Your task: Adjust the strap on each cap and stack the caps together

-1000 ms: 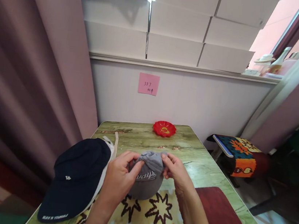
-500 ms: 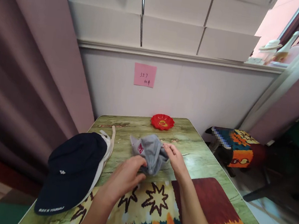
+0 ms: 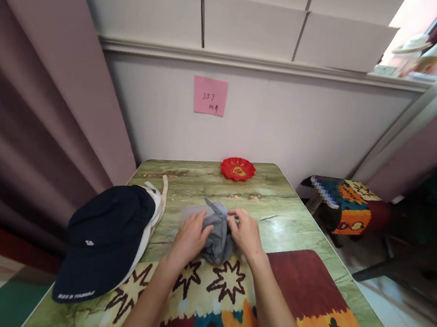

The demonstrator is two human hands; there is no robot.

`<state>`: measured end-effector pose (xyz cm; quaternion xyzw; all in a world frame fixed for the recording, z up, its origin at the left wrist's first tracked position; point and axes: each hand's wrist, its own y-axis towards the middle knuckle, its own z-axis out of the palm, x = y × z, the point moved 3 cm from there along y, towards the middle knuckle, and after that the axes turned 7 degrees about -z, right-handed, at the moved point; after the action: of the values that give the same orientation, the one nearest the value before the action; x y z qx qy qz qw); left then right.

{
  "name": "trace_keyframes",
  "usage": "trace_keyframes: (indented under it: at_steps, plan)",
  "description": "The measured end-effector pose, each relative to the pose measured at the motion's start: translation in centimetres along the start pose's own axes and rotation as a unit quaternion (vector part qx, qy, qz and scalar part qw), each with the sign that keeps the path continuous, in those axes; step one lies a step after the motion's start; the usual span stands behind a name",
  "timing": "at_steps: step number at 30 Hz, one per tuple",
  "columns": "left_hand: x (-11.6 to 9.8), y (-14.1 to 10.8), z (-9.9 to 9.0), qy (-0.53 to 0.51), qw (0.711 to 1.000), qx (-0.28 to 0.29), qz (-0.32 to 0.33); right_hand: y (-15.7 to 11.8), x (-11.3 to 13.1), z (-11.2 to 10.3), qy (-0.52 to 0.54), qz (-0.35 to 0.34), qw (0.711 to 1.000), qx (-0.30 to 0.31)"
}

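Note:
A crumpled grey cap (image 3: 217,237) lies on the table between my two hands, a narrow strap sticking up at its far side. My left hand (image 3: 191,236) is closed on the cap's left side, its thumb pointing toward the middle. On the opposite edge, my right hand (image 3: 244,231) pinches the cloth between thumb and fingers. Left of them rests a dark navy cap (image 3: 108,237) with white lettering on its brim. A white cap (image 3: 150,229) shows from underneath it, with light straps at the far end.
A red scalloped dish (image 3: 237,169) stands at the table's (image 3: 277,203) far edge. A patterned mat (image 3: 303,282) covers the near part. A pink note (image 3: 209,96) is on the wall behind. To the right is a stool (image 3: 351,208) with a similar cloth; a curtain (image 3: 52,82) hangs at left.
The grey cap has turned and come slightly nearer, so its red logo no longer shows. Both hands still grip it, with the left hand now further over its side. The view has tilted down slightly.

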<state>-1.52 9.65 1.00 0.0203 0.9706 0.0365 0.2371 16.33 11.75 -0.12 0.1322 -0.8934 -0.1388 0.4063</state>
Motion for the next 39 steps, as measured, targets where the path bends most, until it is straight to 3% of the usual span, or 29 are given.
trace_keyframes:
  at_steps: [3, 6, 9, 13, 15, 17, 19, 22, 29, 34, 37, 39]
  plan:
    - [0.1, -0.3, 1.4, 0.02, 0.999, 0.023, -0.013, -0.5, -0.9, 1.0, -0.051, 0.021, 0.997, 0.061]
    - [0.8, -0.2, 1.5, 0.02, 0.999, 0.013, -0.041, -0.6, -1.5, 1.4, -0.063, 0.026, 0.994, 0.085]
    - [1.2, 0.1, 0.8, -0.006, 0.999, -0.002, -0.042, -0.5, -1.5, 1.7, -0.095, 0.027, 0.993, 0.063]
    - [0.6, 0.2, -0.7, -0.044, 0.997, -0.062, 0.019, -0.3, -1.0, 1.8, -0.134, 0.051, 0.99, -0.005]
    - [0.1, 0.1, -1.3, -0.053, 0.994, -0.086, 0.043, -0.3, -0.8, 1.7, -0.127, 0.057, 0.99, -0.007]
    - [-0.2, -0.1, -1.6, -0.05, 0.996, -0.062, 0.049, -0.2, -0.8, 1.4, -0.113, 0.062, 0.991, 0.028]
    - [-0.4, -0.2, -1.7, -0.046, 0.998, -0.003, 0.042, -0.3, -0.9, 0.9, -0.108, 0.079, 0.988, 0.071]
    - [-0.7, -0.4, -1.8, -0.064, 0.997, 0.038, 0.036, -0.4, -1.1, 0.1, -0.14, 0.123, 0.978, 0.089]
    - [-1.9, -0.7, -2.6, -0.157, 0.985, 0.025, 0.073, -0.6, -1.5, 1.2, -0.185, 0.107, 0.976, 0.04]
    - [-0.9, -0.7, -4.5, -0.146, 0.986, -0.075, 0.039, -0.8, -1.7, 1.4, -0.188, 0.079, 0.979, 0.003]
    - [0.0, -0.7, -5.5, -0.196, 0.976, -0.099, 0.0, -0.4, -1.3, 0.9, -0.102, 0.041, 0.993, -0.049]
    - [0.6, -0.6, -5.6, -0.282, 0.955, -0.074, -0.052, -0.1, -1.2, 0.7, 0.011, 0.044, 0.996, -0.076]
